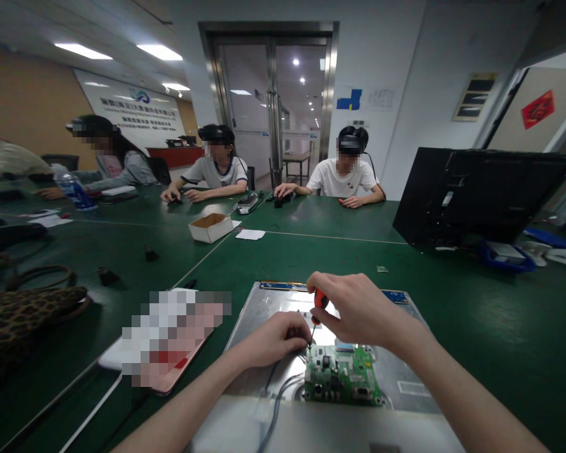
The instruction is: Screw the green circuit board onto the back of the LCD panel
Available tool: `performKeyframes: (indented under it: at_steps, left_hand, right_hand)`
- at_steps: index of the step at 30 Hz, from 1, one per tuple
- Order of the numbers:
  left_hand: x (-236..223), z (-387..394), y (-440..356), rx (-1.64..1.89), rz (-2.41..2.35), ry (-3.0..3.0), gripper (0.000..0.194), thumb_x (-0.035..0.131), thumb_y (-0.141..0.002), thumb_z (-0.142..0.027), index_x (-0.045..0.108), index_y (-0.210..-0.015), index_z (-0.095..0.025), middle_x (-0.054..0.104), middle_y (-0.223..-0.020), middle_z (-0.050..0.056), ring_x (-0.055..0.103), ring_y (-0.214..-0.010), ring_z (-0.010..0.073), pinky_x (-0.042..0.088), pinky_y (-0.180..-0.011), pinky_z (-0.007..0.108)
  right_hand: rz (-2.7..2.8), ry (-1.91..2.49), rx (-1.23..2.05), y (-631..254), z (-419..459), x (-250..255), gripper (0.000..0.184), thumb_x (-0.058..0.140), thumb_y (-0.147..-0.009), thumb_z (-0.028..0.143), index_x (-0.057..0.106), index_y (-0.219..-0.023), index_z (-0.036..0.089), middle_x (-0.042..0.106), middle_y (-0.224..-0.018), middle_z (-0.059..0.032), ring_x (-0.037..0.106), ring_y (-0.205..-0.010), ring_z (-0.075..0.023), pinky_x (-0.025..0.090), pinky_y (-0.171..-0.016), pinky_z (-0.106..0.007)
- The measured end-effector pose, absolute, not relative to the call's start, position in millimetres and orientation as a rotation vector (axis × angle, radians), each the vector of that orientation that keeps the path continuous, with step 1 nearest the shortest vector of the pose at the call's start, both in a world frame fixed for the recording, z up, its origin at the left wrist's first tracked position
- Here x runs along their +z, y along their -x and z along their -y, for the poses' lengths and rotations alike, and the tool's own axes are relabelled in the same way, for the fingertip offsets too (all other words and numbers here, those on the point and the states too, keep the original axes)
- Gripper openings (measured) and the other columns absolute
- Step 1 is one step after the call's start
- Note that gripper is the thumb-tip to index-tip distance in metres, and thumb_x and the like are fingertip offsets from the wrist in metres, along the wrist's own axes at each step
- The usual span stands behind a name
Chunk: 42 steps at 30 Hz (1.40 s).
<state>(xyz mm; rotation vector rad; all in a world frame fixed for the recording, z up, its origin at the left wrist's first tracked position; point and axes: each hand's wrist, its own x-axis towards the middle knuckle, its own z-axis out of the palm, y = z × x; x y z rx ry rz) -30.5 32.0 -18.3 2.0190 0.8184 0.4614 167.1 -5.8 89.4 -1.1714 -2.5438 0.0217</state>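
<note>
A grey metal panel [264, 308] lies flat on the green table in front of me, with a green circuit board [342, 377] mounted on it and grey cables [276, 402] trailing off toward me. My right hand [358, 308] is closed around a small screwdriver with an orange-red handle [319, 299], tip pointing down at the board's top-left corner. My left hand [276, 336] rests on the panel beside that tip, fingers curled in a pinch near the corner; what they hold is hidden.
A blurred flat object [170, 336] lies left of the panel. A leopard-print bag [23, 321] sits far left, a small cardboard box [210, 226] mid-table, a black monitor back [471, 195] at right. Several people sit along the far edge.
</note>
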Motion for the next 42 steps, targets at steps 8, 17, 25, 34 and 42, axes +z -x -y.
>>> performKeyframes:
  at_steps: [8,17,25,34,42]
  left_hand:
    - [-18.7,-32.9,30.7,0.451,-0.812,-2.013,0.012,0.057,-0.077,-0.007,0.065,-0.084,-0.015,0.062,-0.077,0.0,0.057,-0.071,0.0145,0.044,-0.067,0.024]
    - [-20.3,-32.5,30.7,0.438,-0.813,-2.001,0.012,0.057,-0.078,-0.008,0.064,-0.084,-0.015,0.065,-0.077,0.0,0.058,-0.072,0.0152,0.044,-0.068,0.026]
    - [-24.8,-35.7,31.7,0.459,-0.796,-2.028,0.013,0.057,-0.077,-0.008,0.064,-0.086,-0.015,0.065,-0.081,0.001,0.059,-0.075,0.016,0.045,-0.068,0.026]
    - [-20.7,-32.7,31.0,0.467,-0.798,-2.019,0.011,0.058,-0.077,-0.008,0.063,-0.085,-0.015,0.063,-0.079,0.0,0.058,-0.073,0.015,0.045,-0.067,0.025]
    - [-21.5,-33.8,31.6,0.452,-0.803,-1.998,0.012,0.059,-0.076,-0.008,0.063,-0.084,-0.015,0.063,-0.079,0.0,0.058,-0.073,0.0152,0.045,-0.068,0.025]
  right_hand:
    - [2.581,1.133,-0.041,-168.4,6.3,91.8,0.016,0.062,-0.088,0.034,0.055,-0.09,0.02,0.067,-0.084,0.0006,0.054,-0.064,-0.0119,0.025,-0.053,-0.025]
    - [2.566,1.206,-0.129,-166.4,9.7,91.1,0.012,0.057,-0.089,0.031,0.056,-0.086,0.019,0.067,-0.074,0.0002,0.052,-0.057,-0.0115,0.019,-0.051,-0.026]
    - [2.549,1.181,-0.058,-164.7,10.8,89.7,0.016,0.057,-0.08,0.02,0.052,-0.094,0.018,0.068,-0.08,-0.0008,0.055,-0.06,-0.0123,0.02,-0.05,-0.025]
    - [2.552,1.235,-0.086,-164.1,10.9,88.8,0.007,0.055,-0.087,0.025,0.051,-0.09,0.02,0.069,-0.078,-0.0002,0.057,-0.06,-0.0127,0.02,-0.051,-0.026]
    - [2.565,1.237,-0.059,-164.9,12.6,92.2,0.011,0.055,-0.088,0.031,0.053,-0.09,0.02,0.069,-0.079,-0.0006,0.058,-0.061,-0.0132,0.022,-0.051,-0.026]
